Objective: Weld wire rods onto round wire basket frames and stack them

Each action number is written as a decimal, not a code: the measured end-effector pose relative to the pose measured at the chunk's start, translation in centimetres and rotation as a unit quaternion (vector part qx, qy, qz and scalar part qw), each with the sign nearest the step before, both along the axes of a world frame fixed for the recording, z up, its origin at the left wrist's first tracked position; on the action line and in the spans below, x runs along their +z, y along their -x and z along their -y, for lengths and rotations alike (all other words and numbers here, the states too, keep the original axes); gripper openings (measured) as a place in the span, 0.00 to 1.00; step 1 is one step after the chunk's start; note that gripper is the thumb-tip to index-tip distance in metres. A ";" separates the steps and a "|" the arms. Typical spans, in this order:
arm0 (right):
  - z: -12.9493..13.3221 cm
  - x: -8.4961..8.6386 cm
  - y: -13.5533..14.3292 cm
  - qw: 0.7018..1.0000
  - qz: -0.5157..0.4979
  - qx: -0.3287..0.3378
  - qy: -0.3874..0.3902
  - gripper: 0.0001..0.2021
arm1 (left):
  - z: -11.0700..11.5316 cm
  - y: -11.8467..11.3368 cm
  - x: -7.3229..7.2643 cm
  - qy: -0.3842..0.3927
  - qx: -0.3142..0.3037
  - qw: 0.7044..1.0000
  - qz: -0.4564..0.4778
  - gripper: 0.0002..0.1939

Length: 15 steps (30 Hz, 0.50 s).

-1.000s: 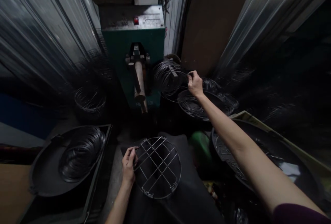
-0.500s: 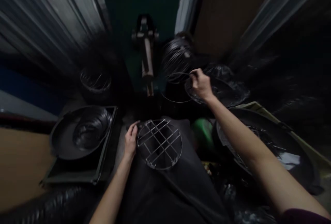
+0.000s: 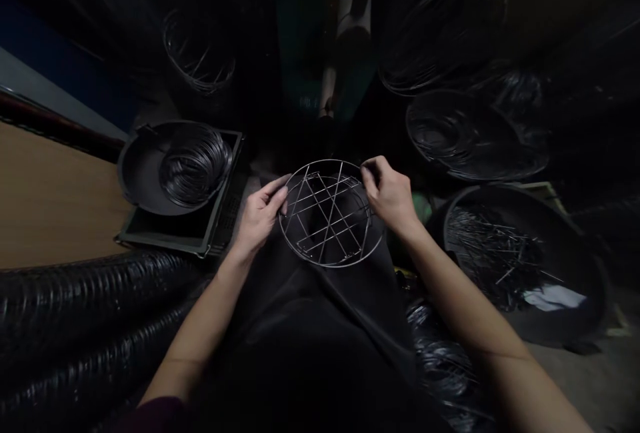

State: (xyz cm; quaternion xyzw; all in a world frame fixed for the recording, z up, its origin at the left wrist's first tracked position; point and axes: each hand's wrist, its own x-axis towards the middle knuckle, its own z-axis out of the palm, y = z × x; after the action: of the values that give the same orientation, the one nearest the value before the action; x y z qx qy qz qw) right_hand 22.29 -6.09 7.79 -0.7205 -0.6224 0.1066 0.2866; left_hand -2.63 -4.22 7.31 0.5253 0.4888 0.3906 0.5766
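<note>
A round wire rack [image 3: 327, 219] with crossing rods lies over my lap, on dark cloth. A larger plain wire ring [image 3: 327, 265] sits around and over it. My left hand [image 3: 261, 213] pinches the left edge of the ring between thumb and fingers. On the right side, my right hand [image 3: 387, 189] has its fingers curled on the ring's upper right edge. Whether the left fingers also touch the rack under the ring cannot be made out.
A black basin [image 3: 135, 176] with coiled wire rings stands on a crate at left. At right, a large basin [image 3: 583, 266] holds short rods and a white paper; another basin [image 3: 500, 146] is behind it. A machine [image 3: 327, 86] stands ahead.
My right hand has brought the plain ring from the far right down onto the rack. My left hand now grips the ring's edge. The camera view has tilted downward.
</note>
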 end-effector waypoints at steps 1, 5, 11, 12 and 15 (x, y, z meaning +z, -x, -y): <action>-0.3 -0.3 0.0 1.000 0.021 0.004 0.001 0.12 | 0.0 0.1 -0.5 -0.017 0.001 0.999 -0.029 0.25; -1.8 -0.6 -0.3 0.997 0.045 0.054 0.012 0.12 | 1.3 0.9 -1.7 -0.055 -0.015 0.990 -0.125 0.25; 0.1 0.5 -0.3 0.997 0.024 0.077 0.006 0.11 | 0.2 1.1 -1.1 -0.126 -0.022 0.973 -0.193 0.21; 1.1 0.7 -0.5 0.998 0.019 0.063 0.001 0.12 | -0.9 0.6 -0.9 -0.154 -0.040 0.967 -0.201 0.19; 3.7 0.2 -0.9 1.000 0.014 -0.007 -0.006 0.13 | -4.8 -1.2 -0.4 -0.212 -0.130 0.936 -0.251 0.15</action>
State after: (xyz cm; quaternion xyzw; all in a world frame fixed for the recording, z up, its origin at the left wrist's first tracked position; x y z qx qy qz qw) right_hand 23.23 -9.75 8.02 -0.7243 -0.6220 0.0914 0.2829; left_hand -1.46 0.60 6.89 0.7751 0.4508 0.2621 0.3568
